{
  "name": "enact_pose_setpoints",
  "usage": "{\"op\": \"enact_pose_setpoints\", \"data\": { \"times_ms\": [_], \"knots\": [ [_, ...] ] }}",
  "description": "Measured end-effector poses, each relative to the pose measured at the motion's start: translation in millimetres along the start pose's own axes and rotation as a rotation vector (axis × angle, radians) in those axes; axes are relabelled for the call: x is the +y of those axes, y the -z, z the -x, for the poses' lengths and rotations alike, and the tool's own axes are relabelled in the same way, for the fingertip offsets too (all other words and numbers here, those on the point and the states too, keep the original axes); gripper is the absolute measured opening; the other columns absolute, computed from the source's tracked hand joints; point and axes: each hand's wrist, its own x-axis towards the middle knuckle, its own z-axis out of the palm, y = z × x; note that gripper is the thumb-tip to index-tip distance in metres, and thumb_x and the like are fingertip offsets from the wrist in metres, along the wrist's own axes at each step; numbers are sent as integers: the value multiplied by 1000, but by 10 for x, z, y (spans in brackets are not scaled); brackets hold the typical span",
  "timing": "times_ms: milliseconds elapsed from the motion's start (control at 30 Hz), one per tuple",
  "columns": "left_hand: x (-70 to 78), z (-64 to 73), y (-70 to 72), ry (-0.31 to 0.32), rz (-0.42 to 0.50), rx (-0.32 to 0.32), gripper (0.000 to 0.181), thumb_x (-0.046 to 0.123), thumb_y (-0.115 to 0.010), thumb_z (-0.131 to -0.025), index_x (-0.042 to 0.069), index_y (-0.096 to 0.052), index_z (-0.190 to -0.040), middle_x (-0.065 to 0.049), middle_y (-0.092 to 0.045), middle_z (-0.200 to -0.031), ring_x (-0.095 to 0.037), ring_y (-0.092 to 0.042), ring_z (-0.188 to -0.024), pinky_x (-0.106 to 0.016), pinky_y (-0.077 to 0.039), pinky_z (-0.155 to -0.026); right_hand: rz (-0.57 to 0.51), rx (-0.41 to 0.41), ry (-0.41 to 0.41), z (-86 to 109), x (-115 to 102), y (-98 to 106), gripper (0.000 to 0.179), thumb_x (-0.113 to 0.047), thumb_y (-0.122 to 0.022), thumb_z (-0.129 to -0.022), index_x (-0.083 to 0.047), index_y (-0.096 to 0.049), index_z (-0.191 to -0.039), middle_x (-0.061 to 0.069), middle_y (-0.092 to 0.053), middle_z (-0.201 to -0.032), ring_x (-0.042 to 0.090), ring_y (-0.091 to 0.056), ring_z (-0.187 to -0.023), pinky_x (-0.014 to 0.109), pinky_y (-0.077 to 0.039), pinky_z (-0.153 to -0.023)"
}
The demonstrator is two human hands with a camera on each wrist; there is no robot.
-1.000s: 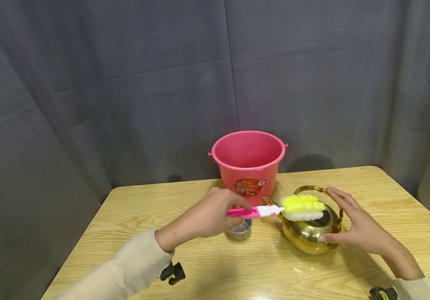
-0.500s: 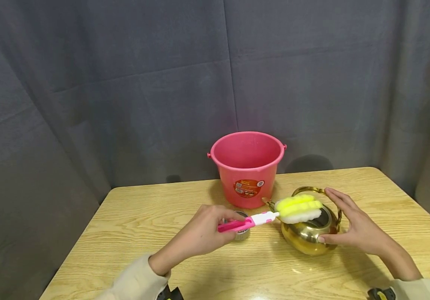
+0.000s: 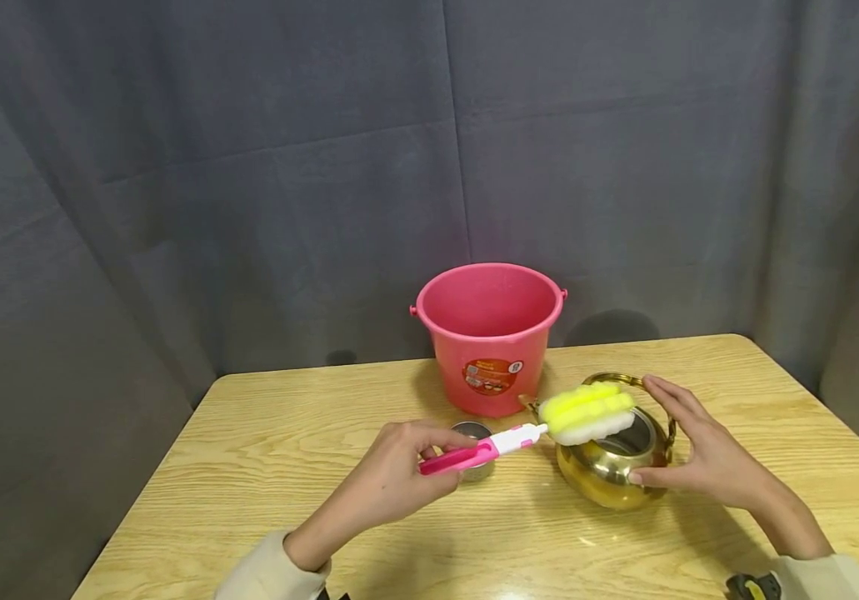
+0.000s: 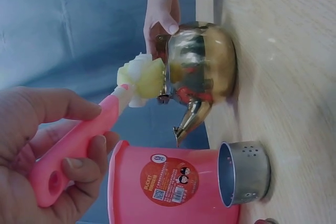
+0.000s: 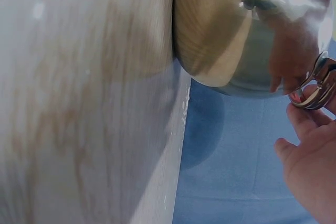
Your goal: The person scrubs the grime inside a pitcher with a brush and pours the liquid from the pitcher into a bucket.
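Observation:
My left hand (image 3: 408, 468) grips the pink and white handle of a sponge bottle brush (image 3: 466, 457). The brush's fluffy yellow and white head slants up over the open top of a brass-coloured kettle (image 3: 609, 482), overlapping its rim in the head view. From the right side, my right hand (image 3: 716, 468) holds the kettle, thumb on the body near the opening and fingers at the arched handle. In the left wrist view the kettle (image 4: 210, 61) stands upright, its spout towards the bucket. Fingers of the right hand (image 5: 315, 150) meet the metal handle in the right wrist view.
Behind my left hand, a pink bucket (image 3: 491, 367) with an orange label stands at the table's back. A small perforated metal strainer cup (image 4: 251, 174) sits on the wooden table (image 3: 264, 450), partly behind the brush handle. Grey curtain (image 3: 309, 208) hangs behind the table.
My left hand has come down and left, lowering the brush handle so that the brush tilts up more towards the kettle. Its head has shifted slightly left. My right hand keeps its hold.

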Motion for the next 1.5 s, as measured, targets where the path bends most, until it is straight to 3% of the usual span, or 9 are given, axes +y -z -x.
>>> {"op": "enact_pose_setpoints", "data": {
  "times_ms": [200, 367, 667, 1033, 1500],
  "knots": [
    [-23, 74, -7, 14, 8, 57, 32, 5, -75, -79, 19, -76, -108, 11, -64, -85, -11, -53, -73, -26, -45, -55, 16, -4, -7, -20, -12, 5, 115, -27, -89, -67, -21, -16, -156, 14, -18, -155, 52, -28, -129, 74, -30, -85],
    [-84, 187, -20, 30, 65, 118, 34, 5, -75, -78, 21, -76, -108, 13, -62, -84, -12, -54, -73, -26, -46, -54, 9, 1, -1, -18, -5, 6, 117, -26, -90, -66, -20, -16, -156, 15, -18, -155, 52, -27, -130, 75, -28, -85],
    [-250, 378, -22, 111, 183, 174, 38, 3, -72, -79, 25, -75, -110, 10, -67, -99, -16, -57, -81, -29, -49, -61, -9, 3, 9, -11, 10, -15, 117, -25, -91, -65, -21, -16, -156, 11, -17, -156, 51, -25, -131, 76, -27, -87],
    [-328, 541, 70, 189, 218, 266, 42, 1, -73, -80, 30, -73, -111, 8, -65, -91, -17, -57, -78, -27, -49, -59, -6, 10, 9, -4, 9, -14, 117, -24, -91, -64, -21, -18, -156, 14, -19, -155, 51, -28, -129, 75, -28, -87],
    [-402, 738, 205, 194, 199, 434, 45, -3, -73, -82, 26, -72, -116, 5, -65, -93, -17, -55, -76, -23, -43, -48, -23, 9, 2, 22, 9, 24, 118, -21, -91, -65, -23, -17, -156, 13, -17, -155, 52, -25, -130, 77, -24, -88]
  ]
}}
